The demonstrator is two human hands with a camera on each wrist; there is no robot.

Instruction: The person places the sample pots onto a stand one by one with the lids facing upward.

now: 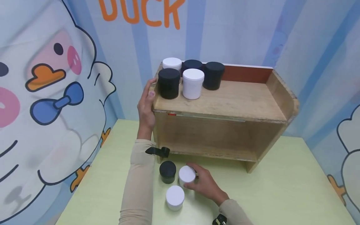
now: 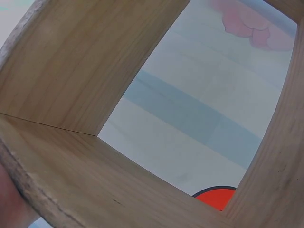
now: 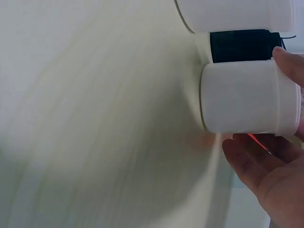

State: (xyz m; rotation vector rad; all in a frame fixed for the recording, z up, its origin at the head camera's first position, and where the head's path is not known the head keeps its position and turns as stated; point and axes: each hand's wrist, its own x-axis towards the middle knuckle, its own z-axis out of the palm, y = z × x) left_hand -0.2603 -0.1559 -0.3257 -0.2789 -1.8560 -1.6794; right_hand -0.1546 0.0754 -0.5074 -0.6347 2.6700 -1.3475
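My left hand (image 1: 147,109) holds the left side of a small wooden shelf (image 1: 253,100), its thumb at the front edge. In the left wrist view the shelf's bare wooden inside (image 2: 71,61) fills the picture, with a bit of that hand (image 2: 14,204) at the lower left. On the table, my right hand (image 1: 206,184) grips a white lidded jar (image 1: 187,175) between thumb and fingers; the right wrist view shows this jar (image 3: 242,97) standing upright. Close by stand a black jar (image 1: 167,172) and another white jar (image 1: 175,197).
On the shelf's top, toward the left, stand a black jar (image 1: 169,83) and a white jar (image 1: 192,83) in front, with a white one (image 1: 172,63) and two black ones (image 1: 213,76) behind. The pale green table (image 1: 281,193) meets a printed duck backdrop (image 1: 239,31).
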